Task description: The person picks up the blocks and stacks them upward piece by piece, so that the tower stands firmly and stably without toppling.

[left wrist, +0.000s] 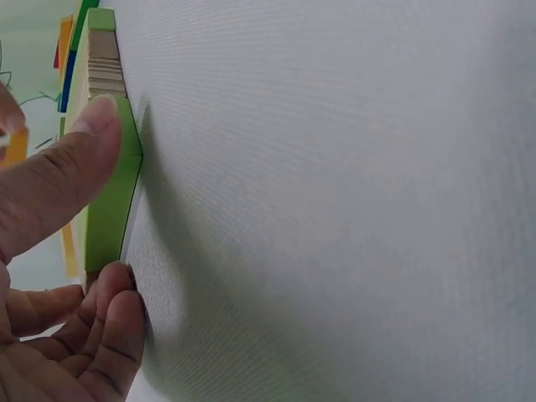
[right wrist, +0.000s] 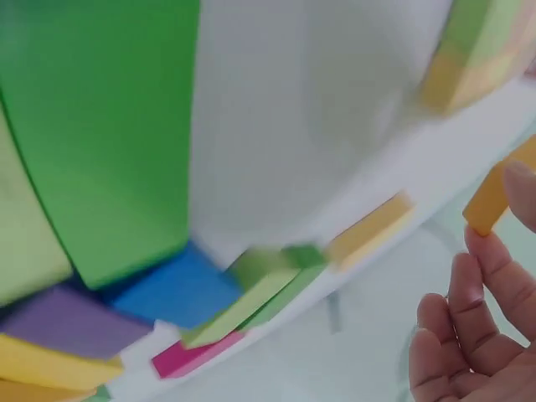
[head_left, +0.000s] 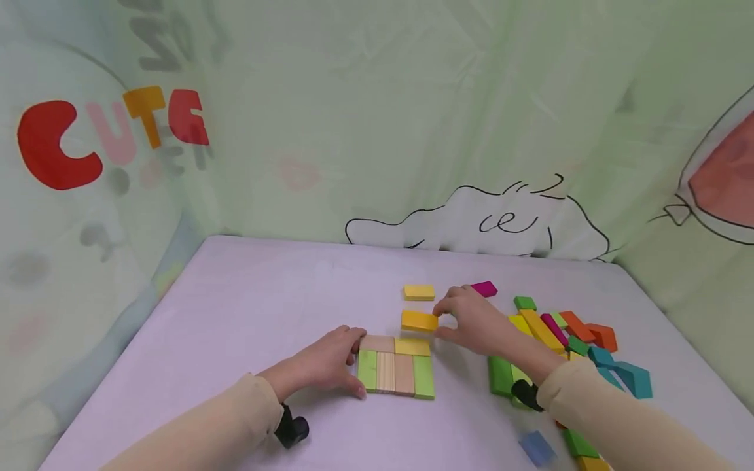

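Note:
On the table lies a flat square of wooden blocks [head_left: 385, 371]: plain and light green ones in front, a plain and a yellow one across the back. My left hand [head_left: 326, 361] steadies its left side, the thumb at the front corner and the fingers at the back. In the left wrist view the thumb [left wrist: 105, 121] lies against a light green block [left wrist: 113, 213]. My right hand [head_left: 480, 327] pinches a yellow-orange block [head_left: 418, 321] by its right end between thumb and fingertips, raised just behind the square. Another part of that hand's grip shows in the right wrist view.
Behind the held block lies a yellow block [head_left: 419, 293], with a magenta one [head_left: 485, 288] to its right. A loose heap of coloured blocks [head_left: 580, 327] spreads under and beyond my right forearm. A blue block [head_left: 537, 449] lies near the front. Printed curtains rise behind the table.

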Tool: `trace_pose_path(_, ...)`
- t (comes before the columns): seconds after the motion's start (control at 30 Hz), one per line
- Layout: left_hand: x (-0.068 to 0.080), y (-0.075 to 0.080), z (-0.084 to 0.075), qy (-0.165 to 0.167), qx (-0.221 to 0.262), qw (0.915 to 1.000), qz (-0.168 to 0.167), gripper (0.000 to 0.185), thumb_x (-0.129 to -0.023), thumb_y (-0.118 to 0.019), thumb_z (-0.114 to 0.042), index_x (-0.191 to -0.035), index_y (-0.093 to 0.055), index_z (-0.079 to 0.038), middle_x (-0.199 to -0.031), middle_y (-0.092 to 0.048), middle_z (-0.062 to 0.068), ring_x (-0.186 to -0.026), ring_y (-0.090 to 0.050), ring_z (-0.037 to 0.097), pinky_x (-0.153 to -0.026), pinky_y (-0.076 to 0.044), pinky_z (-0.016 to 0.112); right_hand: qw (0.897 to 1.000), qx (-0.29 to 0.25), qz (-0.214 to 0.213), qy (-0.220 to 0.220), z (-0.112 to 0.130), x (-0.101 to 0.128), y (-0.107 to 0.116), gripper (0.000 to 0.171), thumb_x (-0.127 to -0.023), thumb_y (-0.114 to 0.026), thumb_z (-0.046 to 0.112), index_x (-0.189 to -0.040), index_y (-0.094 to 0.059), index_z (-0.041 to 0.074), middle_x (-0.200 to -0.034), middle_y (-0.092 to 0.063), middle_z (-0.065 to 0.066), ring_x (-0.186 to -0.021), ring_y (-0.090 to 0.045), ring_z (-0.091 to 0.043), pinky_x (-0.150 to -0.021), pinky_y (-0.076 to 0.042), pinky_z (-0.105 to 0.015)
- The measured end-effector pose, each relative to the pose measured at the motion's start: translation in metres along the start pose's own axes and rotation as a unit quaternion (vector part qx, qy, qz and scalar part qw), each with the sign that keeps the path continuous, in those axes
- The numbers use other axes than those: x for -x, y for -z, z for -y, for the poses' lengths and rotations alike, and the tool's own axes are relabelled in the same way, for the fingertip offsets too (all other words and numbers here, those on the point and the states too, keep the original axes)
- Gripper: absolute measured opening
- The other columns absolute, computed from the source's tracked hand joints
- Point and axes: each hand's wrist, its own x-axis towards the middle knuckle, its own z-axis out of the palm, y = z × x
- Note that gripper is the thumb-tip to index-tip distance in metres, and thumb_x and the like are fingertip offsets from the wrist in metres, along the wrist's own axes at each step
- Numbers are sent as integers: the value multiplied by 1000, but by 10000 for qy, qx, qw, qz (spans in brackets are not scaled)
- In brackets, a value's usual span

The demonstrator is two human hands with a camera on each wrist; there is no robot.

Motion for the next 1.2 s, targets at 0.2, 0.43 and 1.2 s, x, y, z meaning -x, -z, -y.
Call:
trace_pose_path(0.2,0,2,4,11,19,10000,28,98,-69,-97,-24,-147,-45,3,-100,-55,2,-89,-51,14,-84,-49,31,9998,-30,53,186,39,39,-12,26,-79,-89,26,-100,-79,16,-90,-69,5,-92,-56,-12,-80,-58,-31)
trace_pose_path(0.43,1,8,8,-49,408,9989,230,85,-79,-90,-18,-148,-45,3,-110,-57,5,-97,-57,16,-92,-54,37,9948,378,-19,946,69,58,-38,28,-77,-89,29,-99,-79,15,-89,-70,7,-88,-54,-10,-79,-56,-28)
trace_pose_path(1.2,4,8,1,-65,241,9992,318,103,-66,-98,-21,-149,-41,2,-109,-55,4,-97,-54,16,-90,-54,33,9860,1252,-28,1104,91,53,-52,41,-72,-91,44,-92,-75,12,-80,-61,5,-80,-48,-13,-76,-50,-27)
